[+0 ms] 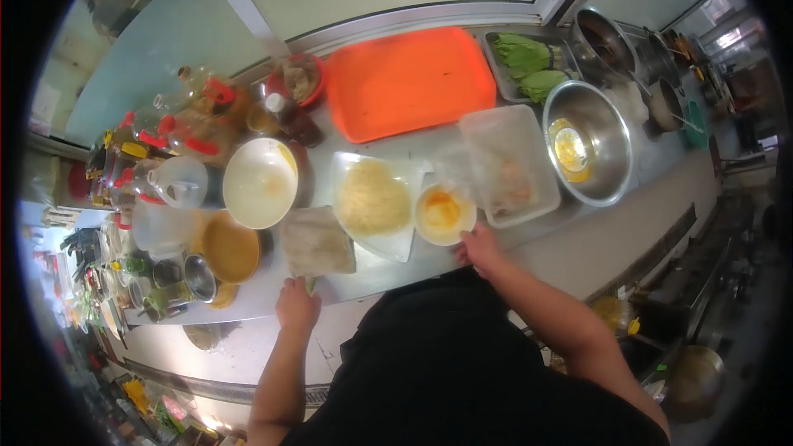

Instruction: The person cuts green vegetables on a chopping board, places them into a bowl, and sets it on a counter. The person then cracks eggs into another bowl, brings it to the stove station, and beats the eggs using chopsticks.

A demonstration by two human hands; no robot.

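Observation:
My right hand [481,249] is closed on the rim of a small white bowl [446,216] with orange-yellow liquid inside. My left hand [298,304] is near the counter's front edge, just below a greyish flat square [317,242]; its fingers are curled near a small green bit, and I cannot make out what they hold. Between the hands lies a white square plate [398,245] bearing a pale yellow heap [374,198]. A translucent rectangular tub [514,167] stands right of the small bowl. Left of the plate is a large white bowl [261,183].
An orange tray [411,83] lies at the back. Leafy greens [529,64] and a steel bowl [607,144] stand to the right. Red-capped bottles [198,136], a tan bowl [232,248] and small metal bowls [200,277] crowd the left.

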